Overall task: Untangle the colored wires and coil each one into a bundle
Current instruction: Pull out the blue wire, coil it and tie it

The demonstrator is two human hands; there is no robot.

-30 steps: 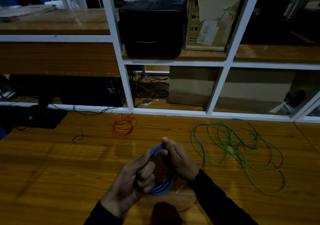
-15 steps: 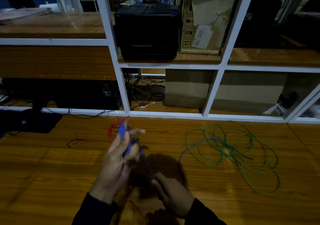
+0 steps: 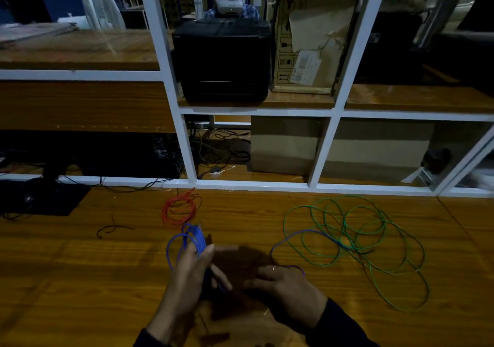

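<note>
A head-worn camera looks down at a wooden surface [image 3: 80, 280] in dim light. The left hand [image 3: 187, 274] is raised on edge, fingers fairly straight, with a blue wire [image 3: 196, 237] looped several times around them; the thumb seems to press the loops, so the grip looks closed on the coil. One looser blue loop bulges out to the left of the hand.

The right hand [image 3: 288, 290] rests low, just above or on the surface. Its fingers are loosely curled and point toward the left hand. A thin dark strand runs between the 2 hands, but I cannot tell whether the right grip pinches it.

From beside the right hand, the uncoiled blue tail [image 3: 307, 232] arcs up to the right and passes into a loose green wire [image 3: 355, 229] sprawled in many overlapping rings. A red wire [image 3: 180, 210] already lies coiled near the back edge, just beyond the left hand. A short black wire scrap [image 3: 112, 229] lies well to the left.

The step appears to be winding the last blue length. To do it well, the right hand should feed the tail with light tension, drawing it slowly so it slips free of the green rings without dragging them. Keeping each new loop the same size, and tucking in the loose one, would give a neat bundle.
</note>
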